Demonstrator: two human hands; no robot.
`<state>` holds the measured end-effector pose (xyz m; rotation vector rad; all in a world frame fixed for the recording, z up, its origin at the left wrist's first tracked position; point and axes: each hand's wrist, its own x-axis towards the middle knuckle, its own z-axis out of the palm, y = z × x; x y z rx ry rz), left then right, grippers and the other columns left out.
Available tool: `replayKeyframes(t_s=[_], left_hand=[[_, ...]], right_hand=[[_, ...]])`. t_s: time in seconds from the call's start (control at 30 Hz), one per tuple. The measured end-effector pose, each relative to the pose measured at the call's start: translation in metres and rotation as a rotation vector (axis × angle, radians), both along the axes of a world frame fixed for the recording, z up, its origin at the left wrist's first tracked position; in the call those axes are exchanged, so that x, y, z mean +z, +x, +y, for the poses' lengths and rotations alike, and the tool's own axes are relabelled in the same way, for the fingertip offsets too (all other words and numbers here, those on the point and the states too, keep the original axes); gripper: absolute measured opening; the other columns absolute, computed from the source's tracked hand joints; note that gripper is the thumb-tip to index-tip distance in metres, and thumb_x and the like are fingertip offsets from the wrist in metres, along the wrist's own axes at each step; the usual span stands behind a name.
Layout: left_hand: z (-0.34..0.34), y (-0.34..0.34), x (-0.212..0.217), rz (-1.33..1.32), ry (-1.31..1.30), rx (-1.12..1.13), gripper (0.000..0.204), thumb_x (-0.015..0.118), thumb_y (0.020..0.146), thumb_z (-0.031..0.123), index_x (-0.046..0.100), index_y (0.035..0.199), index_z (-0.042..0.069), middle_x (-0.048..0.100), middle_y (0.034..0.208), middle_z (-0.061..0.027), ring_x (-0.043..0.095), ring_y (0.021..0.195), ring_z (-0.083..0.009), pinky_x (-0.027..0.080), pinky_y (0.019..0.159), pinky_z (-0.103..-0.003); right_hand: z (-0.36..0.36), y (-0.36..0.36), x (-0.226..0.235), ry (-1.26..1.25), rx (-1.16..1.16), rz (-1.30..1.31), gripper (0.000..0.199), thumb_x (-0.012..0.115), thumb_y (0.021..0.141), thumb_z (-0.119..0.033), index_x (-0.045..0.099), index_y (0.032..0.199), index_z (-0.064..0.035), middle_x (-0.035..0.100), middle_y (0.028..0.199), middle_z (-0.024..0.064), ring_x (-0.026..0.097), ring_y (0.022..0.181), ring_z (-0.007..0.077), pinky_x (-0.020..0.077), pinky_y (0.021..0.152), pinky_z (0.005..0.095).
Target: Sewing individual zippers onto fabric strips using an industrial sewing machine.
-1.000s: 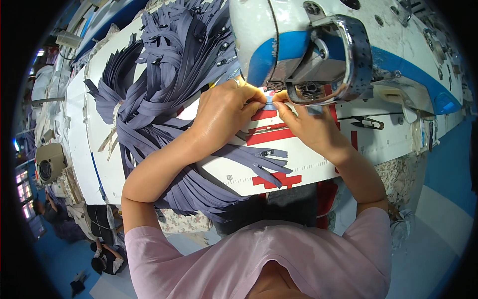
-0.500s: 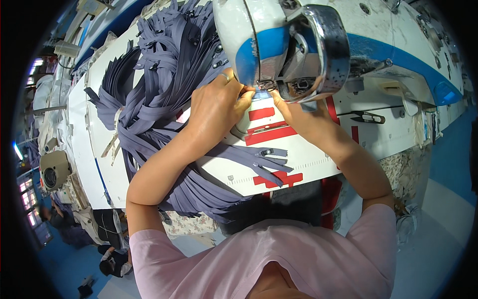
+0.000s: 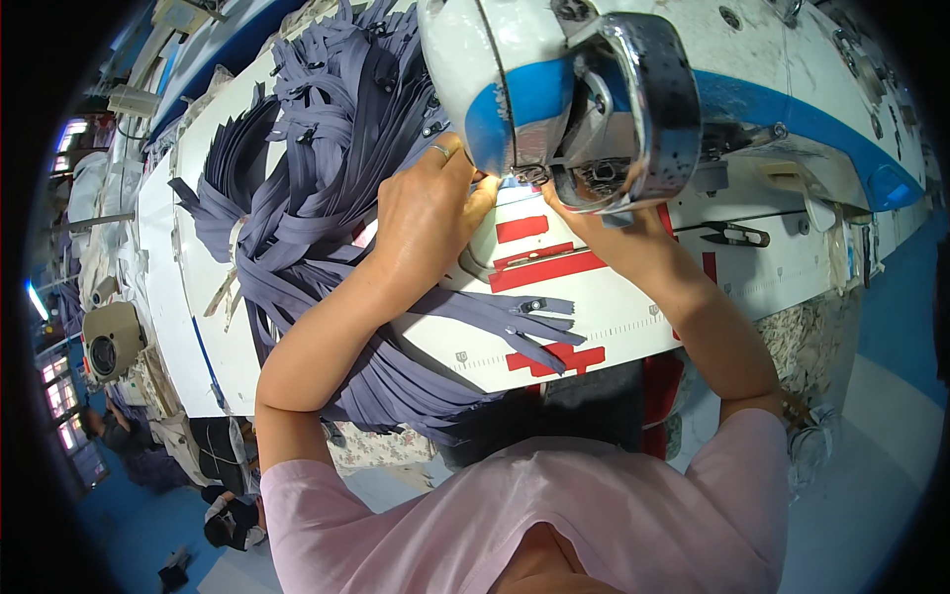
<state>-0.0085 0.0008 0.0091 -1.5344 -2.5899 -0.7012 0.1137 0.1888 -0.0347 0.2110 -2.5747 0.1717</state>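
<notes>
Left hand: here's mine [image 3: 426, 203], thumb and fingers drawn in close beside the pale blue piece; whether they pinch it, I can't tell.
Right hand: this one [image 3: 614, 238] reaches in from the other side, thumb tip near the piece, fingers out of sight; grip, can't tell.
Pale blue piece: there it is [image 3: 510, 182], a sliver under the head of the sewing machine [image 3: 732, 89], between my hands.
Fingertip danger: both hands crowd the stitching spot; a start of the machine with a finger too far in could mean a jab.
Slip danger: so little shows to guide that a loose hold could let the piece skew.
Snag danger: purple-grey zippers [image 3: 327, 148] heap right by my left hand, loose ends [image 3: 495, 312] across the table [image 3: 614, 307]; a sleeveless forearm could drag them.
Hidden: the chrome loop [image 3: 673, 109] blocks my right fingers; needle point, impossible to make out.
Cut off: the machine's top and the heap's upper end.
</notes>
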Motion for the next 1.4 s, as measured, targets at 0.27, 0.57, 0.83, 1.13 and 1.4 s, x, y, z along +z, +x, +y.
replayKeyframes(t_s=[0.27, 0.57, 0.83, 1.13, 1.4], left_hand=[[0.002, -0.003, -0.004, 0.04, -0.055, 0.026, 0.018, 0.07, 0.082, 0.013, 0.064, 0.093, 0.0, 0.065, 0.091, -0.0126, 0.067, 0.07, -0.032, 0.053, 0.057, -0.042], [0.006, -0.004, -0.003, -0.027, 0.04, 0.029, 0.018, 0.07, 0.082, 0.013, 0.064, 0.092, 0.0, 0.065, 0.091, -0.0152, 0.067, 0.069, -0.0336, 0.054, 0.057, -0.042], [0.002, -0.015, -0.018, 0.025, 0.087, -0.084, 0.021, 0.075, 0.078, 0.013, 0.067, 0.094, 0.002, 0.065, 0.089, -0.0155, 0.067, 0.073, -0.034, 0.053, 0.06, -0.043], [0.001, -0.016, -0.016, -0.025, 0.018, -0.063, 0.024, 0.078, 0.074, 0.015, 0.068, 0.093, 0.003, 0.064, 0.083, -0.0155, 0.066, 0.074, -0.0351, 0.052, 0.062, -0.044], [0.006, -0.014, -0.012, -0.051, 0.039, -0.046, 0.03, 0.08, 0.072, 0.013, 0.065, 0.096, 0.002, 0.065, 0.088, -0.0165, 0.066, 0.076, -0.0376, 0.052, 0.063, -0.045]], right_hand=[[0.006, -0.009, -0.005, -0.237, 0.007, -0.118, 0.011, 0.063, 0.085, -0.016, 0.064, 0.09, -0.0059, 0.067, 0.094, 0.0163, 0.06, 0.094, 0.0392, 0.0451, 0.083, 0.0486], [0.004, -0.001, 0.004, -0.291, 0.05, -0.023, 0.011, 0.064, 0.081, -0.011, 0.065, 0.09, -0.0059, 0.066, 0.088, 0.0155, 0.06, 0.088, 0.039, 0.0448, 0.079, 0.0482], [0.001, 0.005, 0.002, -0.434, 0.012, -0.059, 0.017, 0.066, 0.08, -0.01, 0.065, 0.096, -0.0068, 0.062, 0.092, 0.0155, 0.056, 0.094, 0.0388, 0.0441, 0.086, 0.0481], [0.002, 0.005, -0.008, -0.57, 0.058, -0.051, 0.022, 0.062, 0.079, -0.003, 0.063, 0.101, -0.0045, 0.057, 0.105, 0.0181, 0.049, 0.106, 0.039, 0.0429, 0.091, 0.0473], [0.008, 0.001, -0.007, -0.435, 0.034, -0.174, 0.027, 0.063, 0.084, -0.001, 0.058, 0.111, -0.0028, 0.061, 0.104, 0.0162, 0.059, 0.1, 0.0299, 0.0499, 0.085, 0.0386]])
